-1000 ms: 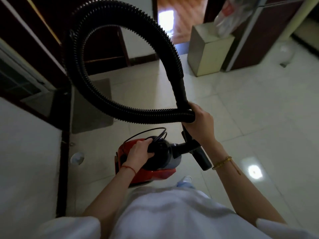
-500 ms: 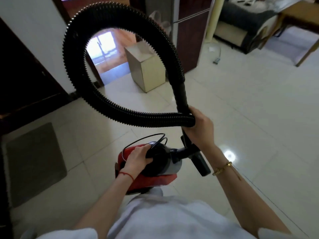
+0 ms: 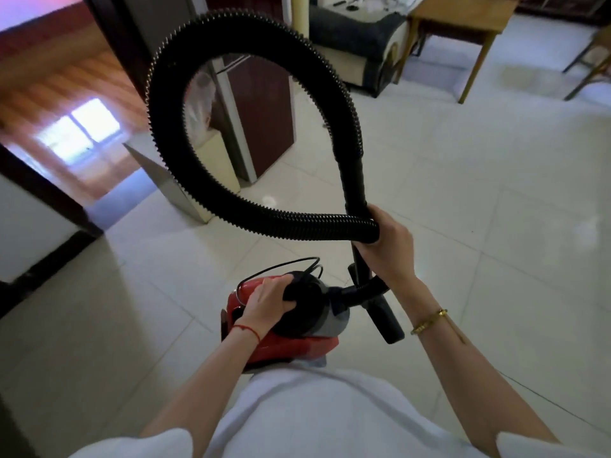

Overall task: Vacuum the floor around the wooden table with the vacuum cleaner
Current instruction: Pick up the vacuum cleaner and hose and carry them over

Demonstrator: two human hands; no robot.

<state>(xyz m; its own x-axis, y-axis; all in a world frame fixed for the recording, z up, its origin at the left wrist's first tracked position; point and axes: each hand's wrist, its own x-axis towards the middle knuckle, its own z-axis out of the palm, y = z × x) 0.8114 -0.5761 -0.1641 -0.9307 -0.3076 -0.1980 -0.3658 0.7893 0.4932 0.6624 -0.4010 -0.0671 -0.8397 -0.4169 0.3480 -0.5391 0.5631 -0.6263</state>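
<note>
While carried, vacuum cleaner (image 3: 284, 325) under gripping left hand (image 3: 264, 302), looped hose (image 3: 251, 213) in clenched right hand (image 3: 390, 249).

Pale tiled floor (image 3: 463, 200); wooden table (image 3: 463, 14), sofa (image 3: 360, 44), cabinet (image 3: 261, 104) standing on it.

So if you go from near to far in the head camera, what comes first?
Left hand on the red vacuum cleaner → right hand gripping the black hose → dark sofa → wooden table.
</note>
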